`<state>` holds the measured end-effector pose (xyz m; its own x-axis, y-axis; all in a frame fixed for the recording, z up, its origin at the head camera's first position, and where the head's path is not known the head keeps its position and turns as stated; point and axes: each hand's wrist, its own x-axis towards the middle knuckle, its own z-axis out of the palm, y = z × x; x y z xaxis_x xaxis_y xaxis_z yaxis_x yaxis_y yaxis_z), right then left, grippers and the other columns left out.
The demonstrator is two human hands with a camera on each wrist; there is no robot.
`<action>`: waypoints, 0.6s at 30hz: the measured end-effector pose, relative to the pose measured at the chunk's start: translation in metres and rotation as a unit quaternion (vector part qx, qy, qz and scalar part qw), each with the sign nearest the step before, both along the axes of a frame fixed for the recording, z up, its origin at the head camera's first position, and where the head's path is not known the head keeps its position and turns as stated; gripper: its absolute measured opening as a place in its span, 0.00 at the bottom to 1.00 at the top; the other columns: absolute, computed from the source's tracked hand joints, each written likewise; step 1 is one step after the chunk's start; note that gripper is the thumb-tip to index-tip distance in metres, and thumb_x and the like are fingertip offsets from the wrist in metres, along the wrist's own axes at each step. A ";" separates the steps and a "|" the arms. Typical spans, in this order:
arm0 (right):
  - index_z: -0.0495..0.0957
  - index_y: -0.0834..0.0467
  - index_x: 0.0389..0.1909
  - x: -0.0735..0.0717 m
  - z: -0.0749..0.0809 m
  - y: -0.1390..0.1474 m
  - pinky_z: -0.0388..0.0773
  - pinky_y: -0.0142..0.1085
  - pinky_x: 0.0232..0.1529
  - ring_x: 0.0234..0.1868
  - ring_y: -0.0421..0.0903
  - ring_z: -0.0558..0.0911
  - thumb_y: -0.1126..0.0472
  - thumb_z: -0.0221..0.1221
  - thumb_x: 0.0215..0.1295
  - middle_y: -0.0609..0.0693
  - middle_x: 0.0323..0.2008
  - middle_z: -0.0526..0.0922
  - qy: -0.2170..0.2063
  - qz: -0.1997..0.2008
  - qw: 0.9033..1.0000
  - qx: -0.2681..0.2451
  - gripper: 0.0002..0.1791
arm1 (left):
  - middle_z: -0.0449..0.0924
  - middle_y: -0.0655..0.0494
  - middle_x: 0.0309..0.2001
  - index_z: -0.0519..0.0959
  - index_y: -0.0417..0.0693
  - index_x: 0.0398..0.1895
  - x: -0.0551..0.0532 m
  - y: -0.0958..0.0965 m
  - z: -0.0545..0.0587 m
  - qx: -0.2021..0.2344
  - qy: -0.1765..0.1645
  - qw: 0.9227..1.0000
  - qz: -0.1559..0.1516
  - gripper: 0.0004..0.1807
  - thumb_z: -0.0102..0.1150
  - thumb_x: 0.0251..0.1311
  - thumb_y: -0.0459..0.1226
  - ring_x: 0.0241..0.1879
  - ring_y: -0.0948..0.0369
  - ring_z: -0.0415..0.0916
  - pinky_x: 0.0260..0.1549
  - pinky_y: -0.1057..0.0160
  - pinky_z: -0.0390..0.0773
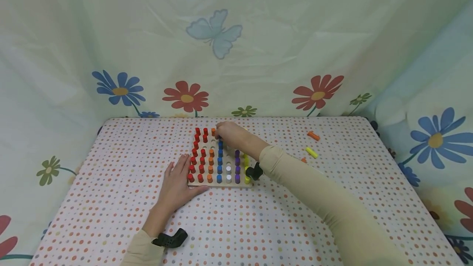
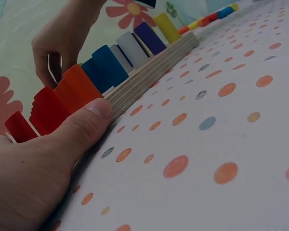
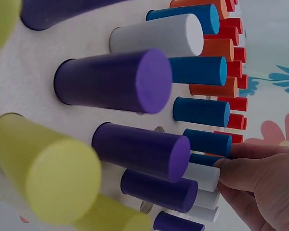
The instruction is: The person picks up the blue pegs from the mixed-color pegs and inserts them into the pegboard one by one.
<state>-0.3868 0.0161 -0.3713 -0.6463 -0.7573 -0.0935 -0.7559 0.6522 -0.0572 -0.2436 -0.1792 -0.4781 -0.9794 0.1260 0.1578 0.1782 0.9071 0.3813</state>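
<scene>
A wooden pegboard [image 1: 221,185] lies on the table, bearing columns of red pegs [image 1: 201,168], orange pegs [image 1: 210,170], blue pegs [image 1: 219,170], white pegs [image 1: 228,170], purple pegs [image 1: 237,170] and yellow pegs [image 1: 247,180]. My left hand [image 1: 177,186] rests at the board's near left corner, fingers straight along its left side and thumb against the front edge. At the far end of the blue column, my right hand [image 1: 233,134] pinches a blue peg [image 3: 205,159] between thumb and fingers. That hand and forearm hide the board's far right part in the head view.
Right of the board lie a loose orange piece [image 1: 313,136] and a yellow peg [image 1: 311,152]. Another orange bit [image 1: 304,160] peeks out behind the right sleeve. The left wrist view shows a line of coloured pegs [image 2: 212,18] on the dotted tablecloth [image 2: 183,192] beyond the board.
</scene>
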 end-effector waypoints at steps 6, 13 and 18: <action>0.85 0.56 0.44 -0.001 -0.001 -0.005 0.79 0.31 0.49 0.45 0.43 0.82 0.68 0.57 0.65 0.50 0.42 0.83 0.004 -0.004 1.000 0.016 0.11 | 0.51 0.47 0.74 0.51 0.40 0.74 0.002 -0.001 0.002 0.000 -0.002 1.000 0.000 0.66 0.57 0.39 0.74 0.74 0.51 0.49 0.70 0.45 0.45; 0.83 0.55 0.49 0.003 0.003 -0.006 0.78 0.33 0.52 0.49 0.45 0.81 0.70 0.55 0.65 0.51 0.47 0.82 -0.011 -0.019 1.000 0.017 0.15 | 0.50 0.46 0.74 0.51 0.40 0.74 0.005 -0.001 0.003 -0.005 -0.008 1.000 0.005 0.65 0.59 0.40 0.73 0.74 0.50 0.48 0.70 0.44 0.44; 0.80 0.54 0.53 0.014 0.021 0.010 0.80 0.35 0.50 0.51 0.47 0.80 0.68 0.58 0.64 0.53 0.51 0.79 0.000 -0.056 0.998 -0.026 0.17 | 0.51 0.47 0.74 0.51 0.40 0.74 0.003 0.002 0.003 -0.001 0.000 1.000 0.000 0.65 0.58 0.40 0.73 0.74 0.50 0.48 0.71 0.45 0.44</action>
<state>-0.3723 0.0262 -0.3506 -0.7268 -0.6846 -0.0562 -0.6788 0.7283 -0.0935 -0.2403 -0.1774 -0.4750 -0.9794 0.1255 0.1581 0.1775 0.9081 0.3792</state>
